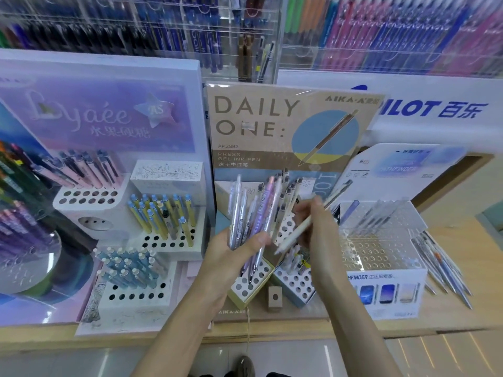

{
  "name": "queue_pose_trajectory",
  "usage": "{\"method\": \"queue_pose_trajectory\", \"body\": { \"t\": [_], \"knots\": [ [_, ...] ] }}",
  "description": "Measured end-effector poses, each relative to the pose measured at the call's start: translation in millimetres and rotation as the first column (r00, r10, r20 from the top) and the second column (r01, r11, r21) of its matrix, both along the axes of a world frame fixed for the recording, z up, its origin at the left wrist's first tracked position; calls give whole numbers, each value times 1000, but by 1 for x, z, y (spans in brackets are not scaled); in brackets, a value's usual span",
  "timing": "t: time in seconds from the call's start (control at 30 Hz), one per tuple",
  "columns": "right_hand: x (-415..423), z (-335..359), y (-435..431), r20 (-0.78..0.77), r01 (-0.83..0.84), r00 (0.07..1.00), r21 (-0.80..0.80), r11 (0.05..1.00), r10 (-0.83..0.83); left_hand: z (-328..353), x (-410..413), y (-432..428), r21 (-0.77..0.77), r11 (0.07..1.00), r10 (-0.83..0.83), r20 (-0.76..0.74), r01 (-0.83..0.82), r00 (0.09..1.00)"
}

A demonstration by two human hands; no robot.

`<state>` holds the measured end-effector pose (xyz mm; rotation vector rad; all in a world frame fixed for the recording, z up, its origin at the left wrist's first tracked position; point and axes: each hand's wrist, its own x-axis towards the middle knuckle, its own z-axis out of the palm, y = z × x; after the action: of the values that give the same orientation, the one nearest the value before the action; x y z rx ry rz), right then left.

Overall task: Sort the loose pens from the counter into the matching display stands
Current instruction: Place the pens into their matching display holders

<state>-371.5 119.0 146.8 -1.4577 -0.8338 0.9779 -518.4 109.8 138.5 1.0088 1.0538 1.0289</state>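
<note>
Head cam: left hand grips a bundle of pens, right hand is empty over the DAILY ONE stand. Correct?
Not quite. The right hand is not empty: its fingers pinch a single cream pen, held slanted over the DAILY ONE stand. The left hand does grip the bundle of pens. The head view shows it.

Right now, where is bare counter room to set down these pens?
Bare counter: the front strip in front of the Daily One stand and Pathfinder stand, and the right end beyond the loose pens. Crowded: the gaps between stands, and over the Daily One holes, where the left hand grips a pen bundle and the right hand a cream pen.
</note>
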Motion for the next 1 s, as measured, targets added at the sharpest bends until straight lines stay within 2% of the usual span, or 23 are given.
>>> {"method": "queue_pose_trajectory", "body": {
  "t": [0.17, 0.33, 0.47, 0.63, 0.73, 0.8, 0.87, 1.0],
  "knots": [
    [33, -9, 0, 269, -21, 963, 54, 998, 6, -2, -6, 4, -3, 998, 67, 9, -67, 998],
    [41, -19, 16, 199, -118, 974, 28, 993, 110, -4, -9, 5, 30, 995, 93, -39, -92, 995],
    [38, -26, 24, 204, -214, 952, -83, 973, 227, -9, -10, 3, 19, 993, 120, -53, -119, 991],
    [38, -30, 23, 277, -254, 925, -57, 966, 259, -11, -11, 4, -8, 987, 162, -17, -162, 987],
    [39, -33, 25, 433, -288, 850, -95, 953, 300, -10, -9, 4, -3, 986, 168, -4, -168, 986],
    [38, -34, 28, 574, -331, 740, -141, 933, 350, -9, -9, 4, 2, 987, 163, 2, -163, 987],
    [37, -37, 30, 649, -360, 658, -176, 916, 384, -10, -9, 5, 2, 987, 160, 6, -160, 987],
    [38, -39, 33, 693, -317, 627, -191, 929, 356, -11, -10, 6, 15, 986, 168, -2, -168, 986]
  ]
}}
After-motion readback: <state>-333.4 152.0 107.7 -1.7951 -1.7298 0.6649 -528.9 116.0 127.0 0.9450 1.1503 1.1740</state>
